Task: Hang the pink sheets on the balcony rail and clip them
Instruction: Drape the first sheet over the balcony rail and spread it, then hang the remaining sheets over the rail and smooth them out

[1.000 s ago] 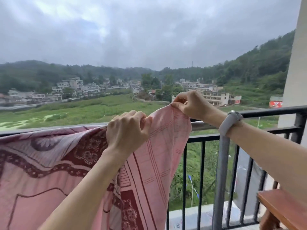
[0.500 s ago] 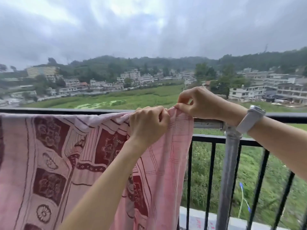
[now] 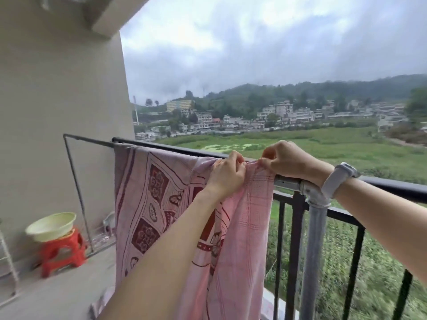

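Sheet: pink sheet [image 3: 161, 199] draped over the balcony rail [image 3: 381, 183].
Left hand [image 3: 227, 174]: fingers curled, gripping bunched top edge.
Right hand [image 3: 286, 160]: pinching same edge (watch [image 3: 337, 179] on wrist).

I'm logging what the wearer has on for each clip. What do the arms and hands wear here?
Both forearms are bare, with no sleeves in view. The right hand has a pale band with a watch on its wrist. The left hand wears nothing visible.

Thin matt woven-cloth pink sheet [image 3: 161, 204] drapes a smooth dark-painted metal balcony rail [image 3: 392, 184].
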Action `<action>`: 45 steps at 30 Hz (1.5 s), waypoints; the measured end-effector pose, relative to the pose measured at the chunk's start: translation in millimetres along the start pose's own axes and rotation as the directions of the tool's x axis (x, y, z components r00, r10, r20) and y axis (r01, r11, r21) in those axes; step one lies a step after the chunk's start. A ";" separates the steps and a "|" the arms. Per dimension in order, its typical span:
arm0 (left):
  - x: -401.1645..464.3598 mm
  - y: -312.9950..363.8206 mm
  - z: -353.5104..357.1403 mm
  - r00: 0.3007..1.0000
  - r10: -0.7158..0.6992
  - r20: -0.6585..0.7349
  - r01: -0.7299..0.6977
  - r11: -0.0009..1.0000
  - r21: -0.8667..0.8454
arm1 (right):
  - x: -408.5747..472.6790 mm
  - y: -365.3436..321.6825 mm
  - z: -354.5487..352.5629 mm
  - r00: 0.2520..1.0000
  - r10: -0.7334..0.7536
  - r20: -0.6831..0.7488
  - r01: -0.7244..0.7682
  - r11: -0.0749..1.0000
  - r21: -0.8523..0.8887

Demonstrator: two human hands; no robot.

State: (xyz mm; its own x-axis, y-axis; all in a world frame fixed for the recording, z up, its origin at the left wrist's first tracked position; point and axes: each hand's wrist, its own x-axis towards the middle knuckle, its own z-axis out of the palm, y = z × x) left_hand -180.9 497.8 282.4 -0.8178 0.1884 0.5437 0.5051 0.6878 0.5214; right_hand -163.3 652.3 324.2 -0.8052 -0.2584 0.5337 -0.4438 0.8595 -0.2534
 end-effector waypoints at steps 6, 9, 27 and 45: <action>-9.5 8.4 21.2 0.925 0.089 -0.370 -0.055 0.993 0.102 | -0.8 10.2 -8.7 0.998 -0.065 -0.015 0.065 0.997 0.033; -23.9 16.3 34.0 0.902 0.079 -0.426 -0.093 0.996 -0.014 | -3.6 15.5 -9.2 0.995 -0.090 -0.042 0.094 0.990 0.104; -67.3 72.6 51.2 0.875 -0.106 -0.472 0.211 0.961 0.176 | 3.3 28.9 -36.8 0.984 -0.105 -0.144 0.169 0.814 0.557; -15.7 7.1 -108.2 0.787 -0.169 -0.594 0.186 0.982 -0.032 | 80.9 -52.7 5.5 0.849 -0.521 0.095 0.520 0.854 0.037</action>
State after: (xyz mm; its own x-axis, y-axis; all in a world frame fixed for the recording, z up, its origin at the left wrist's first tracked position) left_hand -134.7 423.9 348.7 -0.5650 -0.3840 0.7303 0.3522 0.6882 0.6343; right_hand -207.2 583.7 376.3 -0.4895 -0.7085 0.5084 -0.8117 0.5832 0.0313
